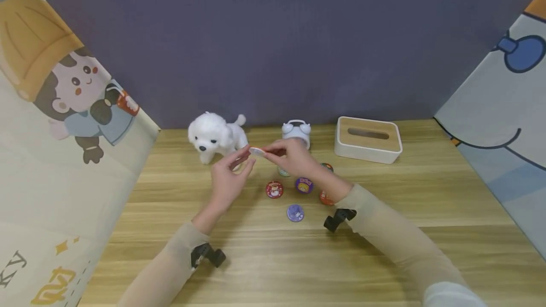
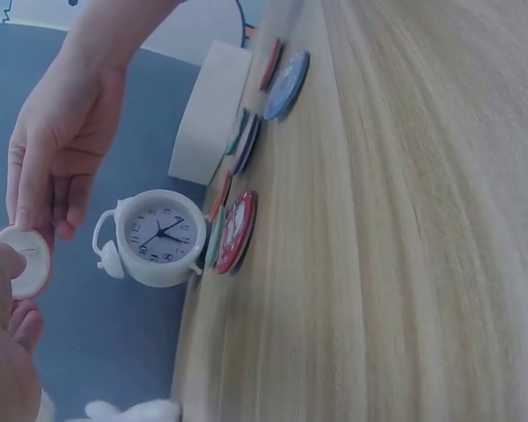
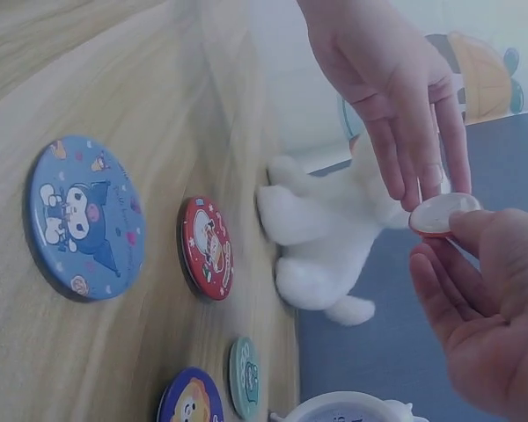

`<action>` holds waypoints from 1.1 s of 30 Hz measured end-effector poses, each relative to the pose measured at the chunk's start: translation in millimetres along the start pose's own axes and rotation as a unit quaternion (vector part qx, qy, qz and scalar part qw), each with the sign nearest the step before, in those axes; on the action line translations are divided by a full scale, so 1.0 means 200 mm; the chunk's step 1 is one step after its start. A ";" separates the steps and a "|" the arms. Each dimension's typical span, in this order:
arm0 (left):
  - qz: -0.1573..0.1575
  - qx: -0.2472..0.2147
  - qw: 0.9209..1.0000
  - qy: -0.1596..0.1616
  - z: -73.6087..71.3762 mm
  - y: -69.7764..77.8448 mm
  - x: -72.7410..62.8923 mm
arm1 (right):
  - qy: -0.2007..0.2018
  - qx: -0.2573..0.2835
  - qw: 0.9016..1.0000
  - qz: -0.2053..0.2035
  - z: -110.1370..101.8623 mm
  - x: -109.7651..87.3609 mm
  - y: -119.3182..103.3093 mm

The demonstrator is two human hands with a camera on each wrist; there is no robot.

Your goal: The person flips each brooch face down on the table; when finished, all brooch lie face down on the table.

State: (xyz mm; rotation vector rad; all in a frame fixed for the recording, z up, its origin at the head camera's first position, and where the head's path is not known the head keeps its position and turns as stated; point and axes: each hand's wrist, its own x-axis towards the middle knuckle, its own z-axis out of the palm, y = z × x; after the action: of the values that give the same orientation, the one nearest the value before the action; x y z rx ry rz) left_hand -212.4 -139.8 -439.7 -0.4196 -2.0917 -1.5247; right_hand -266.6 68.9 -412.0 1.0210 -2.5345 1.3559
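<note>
A round badge (image 1: 256, 151) is held above the table, its plain white back (image 3: 442, 211) and orange-red rim showing. My right hand (image 1: 294, 155) pinches it by the edge, thumb on the white back. From the other side, the left hand (image 1: 226, 179) has its fairly straight fingertips right at the rim, the thumb standing apart below. In the left wrist view the left thumb overlaps the badge (image 2: 35, 268). Below lie a red badge (image 1: 274, 189), a purple badge (image 1: 304, 185) and a blue-violet badge (image 1: 295, 212). My right forearm partly covers an orange-red badge (image 1: 326, 198).
A white plush dog (image 1: 213, 134) stands behind my left hand. The white alarm clock (image 2: 163, 236) is behind the right hand, which partly hides it in the head view. Further right sits a white tissue box (image 1: 367, 153) with a wooden lid. A dark wall (image 1: 273, 51) closes the back.
</note>
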 end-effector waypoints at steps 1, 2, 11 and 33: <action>0.012 0.010 1.000 0.001 0.00 0.00 0.00 | 0.004 0.000 1.000 0.002 0.00 0.00 0.00; 0.024 0.021 0.999 0.000 0.00 0.00 0.00 | 0.006 0.002 1.000 0.005 0.00 0.00 0.00; 0.068 0.093 0.993 -0.008 0.01 0.00 0.00 | -0.003 0.036 0.999 0.012 -0.01 0.00 -0.02; 0.060 0.180 0.979 -0.075 0.01 -0.11 -0.01 | -0.082 -0.068 0.994 0.035 0.05 0.02 0.07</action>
State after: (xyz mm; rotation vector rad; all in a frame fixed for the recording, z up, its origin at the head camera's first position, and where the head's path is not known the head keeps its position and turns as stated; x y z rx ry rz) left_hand -222.7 -145.7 -458.3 -0.5252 -2.3506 -1.0447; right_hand -276.3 64.3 -426.6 1.0676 -2.7614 1.1395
